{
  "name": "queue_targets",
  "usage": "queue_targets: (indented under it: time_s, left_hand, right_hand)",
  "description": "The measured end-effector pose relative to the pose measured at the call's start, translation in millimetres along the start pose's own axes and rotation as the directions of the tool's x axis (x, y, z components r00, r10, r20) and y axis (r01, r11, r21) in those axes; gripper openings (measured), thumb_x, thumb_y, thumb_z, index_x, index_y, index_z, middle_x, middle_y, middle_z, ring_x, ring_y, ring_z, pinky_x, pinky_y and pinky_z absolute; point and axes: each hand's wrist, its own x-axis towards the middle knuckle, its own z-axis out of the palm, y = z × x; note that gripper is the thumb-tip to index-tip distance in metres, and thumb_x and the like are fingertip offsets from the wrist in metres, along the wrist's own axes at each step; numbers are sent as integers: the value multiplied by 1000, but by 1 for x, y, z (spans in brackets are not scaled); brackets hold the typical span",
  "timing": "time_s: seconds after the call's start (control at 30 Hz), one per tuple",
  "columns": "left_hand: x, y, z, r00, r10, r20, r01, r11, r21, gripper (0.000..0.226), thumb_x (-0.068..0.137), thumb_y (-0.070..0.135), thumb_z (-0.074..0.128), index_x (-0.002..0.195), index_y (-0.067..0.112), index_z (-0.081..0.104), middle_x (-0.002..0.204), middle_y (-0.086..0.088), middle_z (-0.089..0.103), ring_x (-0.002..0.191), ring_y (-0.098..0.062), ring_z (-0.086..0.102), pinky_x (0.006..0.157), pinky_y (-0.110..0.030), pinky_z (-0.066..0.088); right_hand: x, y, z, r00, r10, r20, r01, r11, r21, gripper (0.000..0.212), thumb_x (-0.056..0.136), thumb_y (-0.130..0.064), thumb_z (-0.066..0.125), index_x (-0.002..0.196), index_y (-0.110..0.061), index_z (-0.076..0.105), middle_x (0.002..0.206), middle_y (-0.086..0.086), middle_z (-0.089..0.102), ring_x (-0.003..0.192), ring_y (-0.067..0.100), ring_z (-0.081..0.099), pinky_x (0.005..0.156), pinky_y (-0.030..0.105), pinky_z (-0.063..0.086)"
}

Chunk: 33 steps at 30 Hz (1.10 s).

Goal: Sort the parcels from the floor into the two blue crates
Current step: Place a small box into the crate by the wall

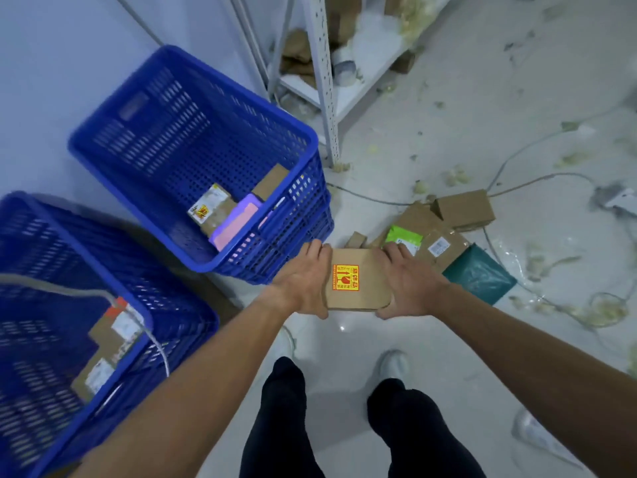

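Observation:
A flat cardboard parcel [370, 286] with a red-and-yellow sticker hangs above the floor between both hands. My left hand [303, 281] grips its left edge and my right hand [410, 281] grips its right edge. To the upper left stands a blue crate [303, 132] with a pink parcel and brown boxes inside. A second blue crate [193, 312] at the lower left holds labelled brown parcels. More parcels [465, 208] lie in a heap on the floor just beyond my right hand, among them a green-topped one and a dark teal bag [482, 274].
A white metal shelf rack [324, 74] stands behind the far crate with cardboard on it. Cables [517, 157] and scraps of yellowish litter cross the pale floor on the right. My legs and white shoes are below the parcel.

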Motion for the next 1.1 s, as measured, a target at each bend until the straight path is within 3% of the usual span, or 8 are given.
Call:
queue_targets:
  time_s: [0.27, 0.53, 0.67, 0.8, 0.87, 0.97, 1.1]
  left_hand:
    - [-102, -5, -63, 972, -227, -64, 222, 972, -79, 120, 47, 53, 83, 143, 10, 26, 130, -7, 35, 125, -27, 36, 107, -44, 41]
    - [-207, -22, -78, 909, -399, -117, 376, 909, -180, 120, 44, 56, 82, 142, 12, 28, 129, -5, 39, 118, -24, 40, 100, -42, 46]
    - [-259, -31, -77, 861, -488, -143, 447, 860, -245, 120, 50, 52, 84, 146, 11, 24, 131, -4, 37, 118, -21, 40, 99, -40, 46]
    - [-303, -57, -63, 804, -558, -204, 490, 817, -304, 108, 44, 59, 82, 132, 17, 35, 114, 2, 39, 103, -15, 41, 88, -38, 52]
    - [-323, -75, -55, 789, -580, -202, 499, 798, -338, 105, 45, 61, 83, 128, 18, 36, 113, 2, 39, 103, -14, 41, 89, -35, 52]
    - [-356, -97, -41, 781, -568, -260, 470, 809, -353, 98, 53, 55, 85, 130, 17, 37, 117, -1, 40, 108, -16, 40, 92, -31, 48]
    - [-396, -132, -19, 745, -618, -252, 494, 764, -415, 111, 48, 50, 87, 138, 15, 33, 127, -3, 39, 117, -19, 40, 98, -36, 49]
  right_hand:
    - [-34, -62, -88, 988, -143, -56, 137, 986, -97, 120, 52, -74, 69, 143, -8, 28, 125, 5, 39, 113, 22, 41, 82, 36, 53]
    - [-48, -141, -127, 948, -315, -43, 297, 926, -233, 129, 53, -83, 56, 149, -6, 21, 130, 9, 37, 118, 28, 40, 111, 41, 29]
    - [-47, -186, -142, 919, -392, -37, 368, 888, -277, 130, 52, -81, 59, 150, -4, 21, 129, 9, 36, 117, 26, 39, 107, 37, 34]
    - [-40, -238, -153, 881, -472, -46, 434, 842, -321, 116, 51, -77, 62, 142, -10, 32, 122, 5, 41, 109, 23, 43, 100, 34, 39]
    - [-34, -265, -156, 864, -501, -52, 456, 821, -344, 108, 51, -76, 64, 135, -14, 37, 118, 3, 43, 106, 21, 43, 96, 33, 41]
    - [-27, -305, -155, 843, -536, -35, 483, 785, -389, 113, 52, -82, 61, 138, -14, 34, 119, 3, 43, 106, 20, 43, 97, 33, 41]
    - [-16, -363, -153, 834, -551, -19, 494, 763, -417, 122, 53, -84, 59, 146, -11, 27, 129, 5, 43, 116, 22, 44, 103, 33, 38]
